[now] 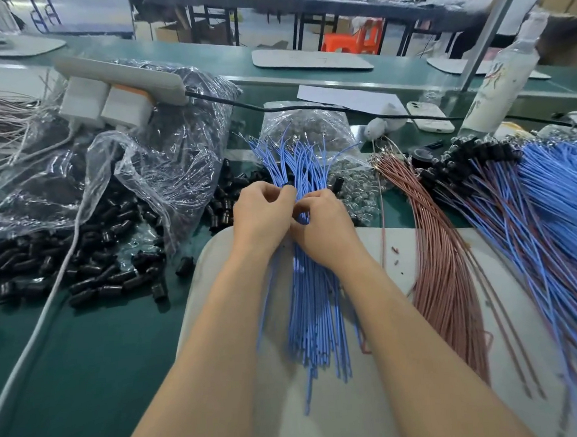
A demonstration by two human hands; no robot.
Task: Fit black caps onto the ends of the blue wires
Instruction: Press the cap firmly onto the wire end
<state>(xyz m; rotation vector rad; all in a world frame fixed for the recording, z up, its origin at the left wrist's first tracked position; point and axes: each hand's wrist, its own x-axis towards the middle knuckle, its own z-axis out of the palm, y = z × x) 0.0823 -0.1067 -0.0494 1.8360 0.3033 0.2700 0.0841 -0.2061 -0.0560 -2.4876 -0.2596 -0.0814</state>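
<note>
Matte green bench (85,349), left hand (258,216) pinching black cap (287,185), right hand (321,223) pinching blue wires (315,318)

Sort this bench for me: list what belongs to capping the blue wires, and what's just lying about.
Job: bundle of thin blue wires, gripped by the right hand; small black plastic cap pinched by the left hand; heap of loose black caps.
Lying about: pinkish-brown wire bundle; white phone; white power strip; pale bottle.
</note>
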